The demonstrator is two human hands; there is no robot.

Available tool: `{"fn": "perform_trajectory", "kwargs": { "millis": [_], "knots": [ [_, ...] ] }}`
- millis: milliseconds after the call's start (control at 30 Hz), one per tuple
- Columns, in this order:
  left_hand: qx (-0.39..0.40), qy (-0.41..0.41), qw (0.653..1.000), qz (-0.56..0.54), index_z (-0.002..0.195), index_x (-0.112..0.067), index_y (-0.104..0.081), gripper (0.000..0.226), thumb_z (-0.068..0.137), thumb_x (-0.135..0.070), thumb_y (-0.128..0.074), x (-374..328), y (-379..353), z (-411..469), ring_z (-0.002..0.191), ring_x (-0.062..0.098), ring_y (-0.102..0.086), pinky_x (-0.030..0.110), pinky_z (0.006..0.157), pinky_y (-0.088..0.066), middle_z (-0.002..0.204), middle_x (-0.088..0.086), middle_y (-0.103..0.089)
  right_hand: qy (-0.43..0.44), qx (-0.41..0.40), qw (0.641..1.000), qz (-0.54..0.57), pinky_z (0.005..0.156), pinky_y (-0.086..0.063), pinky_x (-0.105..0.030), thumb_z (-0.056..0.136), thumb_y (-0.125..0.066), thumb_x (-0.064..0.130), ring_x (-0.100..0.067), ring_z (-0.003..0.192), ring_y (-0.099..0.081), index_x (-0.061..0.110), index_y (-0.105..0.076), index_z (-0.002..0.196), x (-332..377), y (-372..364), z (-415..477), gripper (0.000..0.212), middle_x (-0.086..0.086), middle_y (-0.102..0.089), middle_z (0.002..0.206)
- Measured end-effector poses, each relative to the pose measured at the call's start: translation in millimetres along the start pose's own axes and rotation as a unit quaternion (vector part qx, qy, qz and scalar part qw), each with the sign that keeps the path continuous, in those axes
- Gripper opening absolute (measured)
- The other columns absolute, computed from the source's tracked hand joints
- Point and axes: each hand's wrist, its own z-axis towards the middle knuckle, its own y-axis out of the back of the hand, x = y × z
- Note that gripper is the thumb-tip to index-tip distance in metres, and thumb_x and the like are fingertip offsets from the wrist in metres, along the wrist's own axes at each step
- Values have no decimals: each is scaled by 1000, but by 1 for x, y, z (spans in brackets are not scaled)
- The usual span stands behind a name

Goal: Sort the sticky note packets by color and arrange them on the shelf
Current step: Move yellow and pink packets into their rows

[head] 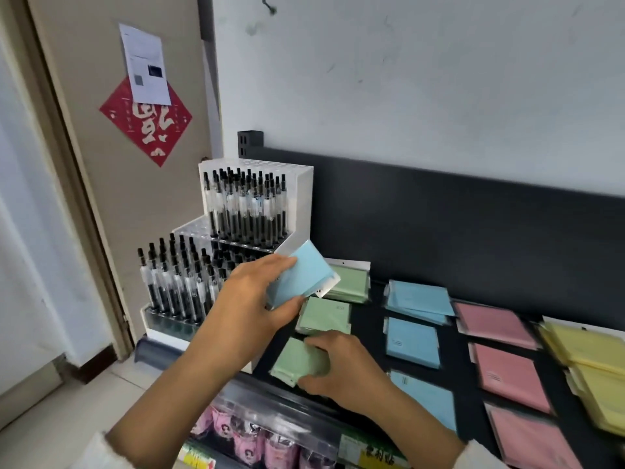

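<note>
Centre of the frame: grips a blue packet (301,275) in the left hand (250,306), thumb underneath and fingers over the top edge. Packet tilted, up off the shelf (370,333), just in front of the pen rack (257,204).

Lower centre now: clamps the right hand (341,363) on the nearest green packet (297,360), fingers curled over its right edge, packet low at the front of the shelf. Behind it, toward the dark back panel, the middle green packet (324,314) flat on the shelf just under the raised blue one. Then the far green packet (350,284), partly hidden by that blue one.

Moving right: a column of blue packets (412,341), a loose stack at the back, single ones nearer the front, the front one partly behind the right forearm. Next, pink packets (510,375), three lots front to back. At the right edge of the frame, yellow packets (592,360), blurred, piled along the side. Strips of dark shelf between the colour columns.

Left of centre, the rack in stepped tiers, packed with black-capped pens. Upper left: a door with a red diamond decoration (145,120) and a white sheet (147,62) overlapping its top corner. Bottom of the frame: pink-wrapped goods (250,441) on a lower level.
</note>
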Motion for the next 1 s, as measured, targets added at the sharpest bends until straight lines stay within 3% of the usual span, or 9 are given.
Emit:
{"fn": "perform_trajectory", "kwargs": {
  "millis": [133,267,400,567,733,900,1000],
  "knots": [
    [9,-20,1000,-8,127,-19,-56,54,76,-20,-74,-7,-17,8,108,3,-44,12,92,-31,120,-18,-50,11,-38,999,-1,92,-41,-24,68,-76,47,-12,115,-46,26,-52,127,-11,9,-10,67,8,-53,123],
    [61,-40,997,-39,126,-19,-56,53,77,-20,-74,-26,-51,17,114,10,-48,17,98,-31,125,-10,-53,-17,-103,995,-8,100,-34,-20,79,-69,40,-11,126,-41,28,-47,134,-40,44,-32,60,9,-48,135],
    [125,-78,988,-49,126,-18,-57,53,76,-22,-74,-41,-80,26,118,15,-49,18,100,-31,128,-4,-55,-99,-181,978,-31,101,-35,-22,82,-68,30,-11,123,-47,24,-50,133,-73,88,-62,54,6,-52,134],
    [311,-177,934,-28,132,-32,-48,56,80,-41,-67,-56,-113,19,121,-1,-39,11,98,-28,134,-19,-47,-154,-259,953,-17,90,-34,-12,83,-67,19,-1,105,-52,17,-58,125,-103,116,-91,44,4,-60,125],
    [374,-199,905,-19,133,-36,-45,54,83,-42,-64,-65,-129,16,122,-4,-36,9,98,-27,136,-23,-44,-166,-281,945,-8,96,-36,-16,84,-65,17,-3,109,-53,18,-57,126,-114,120,-103,43,5,-60,126],
    [427,-190,884,-19,127,-48,-44,54,78,-50,-65,-57,-123,9,103,-18,-35,0,79,-31,117,-38,-42,-157,-284,946,-17,90,-35,-12,86,-63,20,5,100,-48,21,-58,126,-118,116,-102,40,10,-60,123],
    [461,-176,870,-17,128,-47,-44,57,76,-49,-68,-55,-121,6,112,-10,-39,11,92,-36,124,-33,-45,-150,-273,950,-16,89,-35,-12,86,-63,20,5,100,-48,21,-58,125,-116,111,-97,40,9,-61,122]
  ]
}}
